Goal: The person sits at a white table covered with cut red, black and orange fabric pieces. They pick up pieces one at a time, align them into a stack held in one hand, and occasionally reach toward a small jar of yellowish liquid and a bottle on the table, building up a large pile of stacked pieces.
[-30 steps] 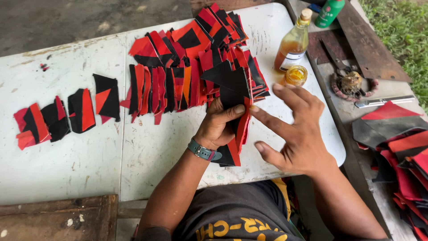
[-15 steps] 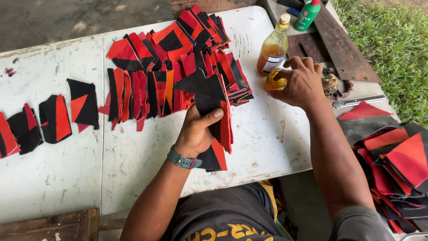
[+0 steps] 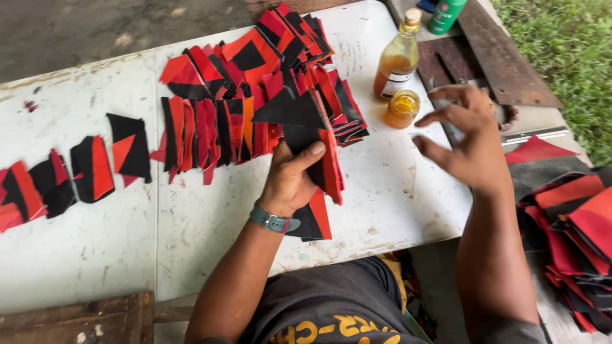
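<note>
Left hand grips fabric stack; right hand spread (perhaps empty) near table edge.

Two hands, one glass bottle, one small jar, one green can.

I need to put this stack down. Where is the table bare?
Bare white table lies between the left hand and right hand, below the small jar. The red-and-black pieces crowd the far side.
</note>
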`<state>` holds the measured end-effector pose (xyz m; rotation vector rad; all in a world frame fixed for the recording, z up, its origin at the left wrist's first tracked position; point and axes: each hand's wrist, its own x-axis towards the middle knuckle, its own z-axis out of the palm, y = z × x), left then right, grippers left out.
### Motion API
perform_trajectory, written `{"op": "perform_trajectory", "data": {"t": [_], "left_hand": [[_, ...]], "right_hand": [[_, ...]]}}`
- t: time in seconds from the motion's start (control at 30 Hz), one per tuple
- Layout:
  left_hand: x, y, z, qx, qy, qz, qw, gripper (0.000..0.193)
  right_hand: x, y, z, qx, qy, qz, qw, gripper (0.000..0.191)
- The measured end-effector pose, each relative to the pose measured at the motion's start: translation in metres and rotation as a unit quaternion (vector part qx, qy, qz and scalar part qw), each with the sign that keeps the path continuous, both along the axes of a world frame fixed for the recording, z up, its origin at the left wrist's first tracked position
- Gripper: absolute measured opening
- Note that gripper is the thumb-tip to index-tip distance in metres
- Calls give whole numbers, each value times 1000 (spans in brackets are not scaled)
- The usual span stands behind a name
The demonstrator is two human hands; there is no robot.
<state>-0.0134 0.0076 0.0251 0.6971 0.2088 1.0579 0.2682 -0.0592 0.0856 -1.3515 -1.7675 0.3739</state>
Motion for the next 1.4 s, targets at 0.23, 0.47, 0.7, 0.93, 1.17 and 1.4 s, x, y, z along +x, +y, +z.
{"op": "perform_trajectory", "data": {"t": [0.23, 0.47, 0.7, 0.93, 1.17, 1.4], "left_hand": [[11, -3, 7, 34, 6, -12, 999, 34], [8, 0, 6, 36, -5, -8, 999, 32], [8, 6, -3, 9, -27, 11, 1000, 31], [8, 2, -4, -54, -89, -36, 994, 28], [7, 0, -1, -24, -84, -35, 996, 27], [7, -6, 0, -23, -62, -33, 997, 28]], "right_hand": [[-64, -35, 13, 1, 87, 188, 978, 54], [-75, -42, 25, 53, 1, 146, 988, 52], [-83, -55, 25, 122, -85, 139, 979, 47], [-96, -65, 13, 208, -146, 53, 966, 51], [-92, -54, 8, 232, -172, 24, 957, 52], [-92, -53, 11, 219, -209, 16, 953, 53]]}}
